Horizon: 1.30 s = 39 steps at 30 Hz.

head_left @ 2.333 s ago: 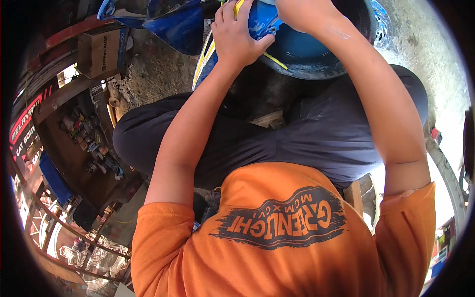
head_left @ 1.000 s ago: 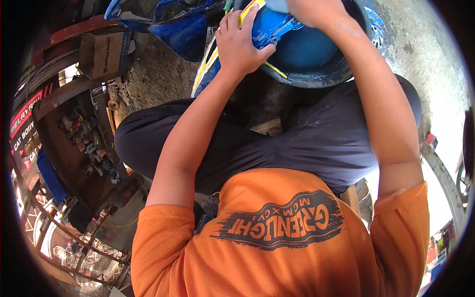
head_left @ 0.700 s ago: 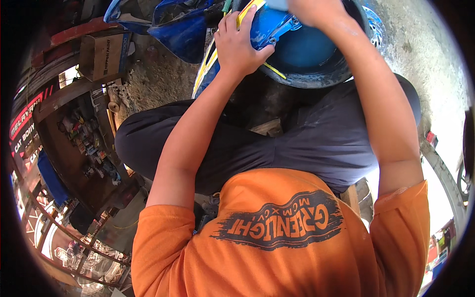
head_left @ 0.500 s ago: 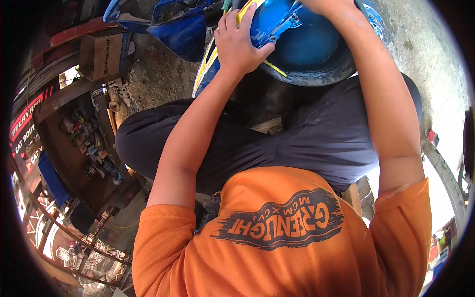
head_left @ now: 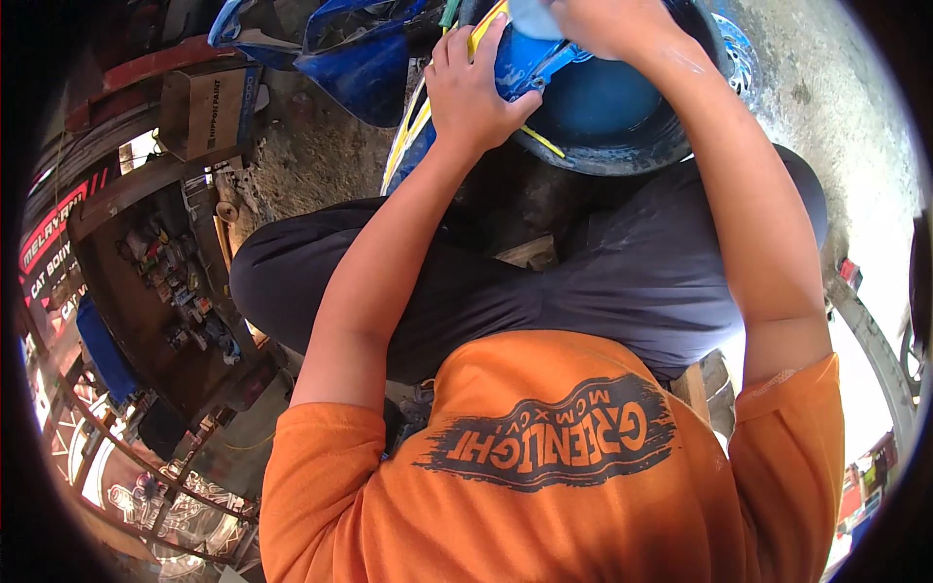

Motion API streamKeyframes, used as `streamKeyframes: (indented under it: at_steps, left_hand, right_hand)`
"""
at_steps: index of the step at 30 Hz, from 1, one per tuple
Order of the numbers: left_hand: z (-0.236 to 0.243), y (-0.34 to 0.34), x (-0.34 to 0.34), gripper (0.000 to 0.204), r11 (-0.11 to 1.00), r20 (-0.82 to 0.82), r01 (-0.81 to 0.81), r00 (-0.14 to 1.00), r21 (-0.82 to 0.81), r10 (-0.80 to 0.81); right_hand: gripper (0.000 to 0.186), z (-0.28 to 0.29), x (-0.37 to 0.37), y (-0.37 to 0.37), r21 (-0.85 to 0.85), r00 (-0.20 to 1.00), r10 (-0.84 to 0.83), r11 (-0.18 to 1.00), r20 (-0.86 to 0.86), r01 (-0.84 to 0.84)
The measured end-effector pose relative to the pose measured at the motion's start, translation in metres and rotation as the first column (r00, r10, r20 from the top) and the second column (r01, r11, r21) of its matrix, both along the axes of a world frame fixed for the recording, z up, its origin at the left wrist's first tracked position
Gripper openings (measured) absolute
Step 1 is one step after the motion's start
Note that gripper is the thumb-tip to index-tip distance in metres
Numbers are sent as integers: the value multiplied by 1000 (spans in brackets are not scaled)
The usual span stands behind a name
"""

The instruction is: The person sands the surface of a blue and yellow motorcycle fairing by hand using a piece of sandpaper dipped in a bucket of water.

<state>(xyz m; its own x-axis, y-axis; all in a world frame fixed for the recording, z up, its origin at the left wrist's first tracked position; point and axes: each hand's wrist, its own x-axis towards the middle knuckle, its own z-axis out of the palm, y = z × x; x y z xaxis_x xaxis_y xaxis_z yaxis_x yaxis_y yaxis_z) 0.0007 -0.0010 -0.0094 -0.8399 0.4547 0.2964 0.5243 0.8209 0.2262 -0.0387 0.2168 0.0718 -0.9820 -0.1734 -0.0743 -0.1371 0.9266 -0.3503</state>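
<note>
My left hand (head_left: 473, 95) is closed on a blue plastic panel (head_left: 515, 76) with yellow and white stripes, thumb on the near side and fingers over the striped edge. It looks like a vehicle body panel. The panel slants over a round black basin (head_left: 632, 155) holding bluish water. At the top edge my right hand (head_left: 610, 27) presses a thin light blue sheet (head_left: 535, 17) against the panel's upper part. Whether the sheet is cloth or sandpaper I cannot tell, and the fingertips are partly hidden.
More blue panels (head_left: 355, 68) lie on the rough floor at the upper left. A cardboard box (head_left: 209, 112) stands beyond a wooden shelf (head_left: 126, 282) with small items on the left. A blue-and-white speckled round thing (head_left: 736, 58) sits behind the basin. My crossed legs (head_left: 622, 262) border it.
My right hand has come down and left from over the basin's far side onto the panel, bringing the light blue sheet into view. My left hand keeps its hold.
</note>
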Motion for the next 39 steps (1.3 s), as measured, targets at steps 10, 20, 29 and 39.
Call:
streamKeyframes:
  at_steps: [10, 20, 29, 39]
  left_hand:
    - [0, -3, -1, 96, 1000, 4, 6, 1000, -12, -6]
    - [-2, -2, -2, 97, 1000, 8, 4, 1000, 4, -4]
    - [-1, 0, -1, 97, 1000, 2, 11, 1000, 21, -11]
    - [-2, 4, -2, 97, 999, 1, 11, 1000, 36, -11]
  right_hand:
    - [24, 1, -4, 3, -76, 996, -56, 995, 66, 61]
    - [24, 0, -3, -1, 15, 996, -74, 997, -50, 75]
    - [26, -7, 2, 4, -27, 995, 41, 999, -86, -43]
    - [29, 9, 1, 7, 154, 991, -103, 984, 80, 90]
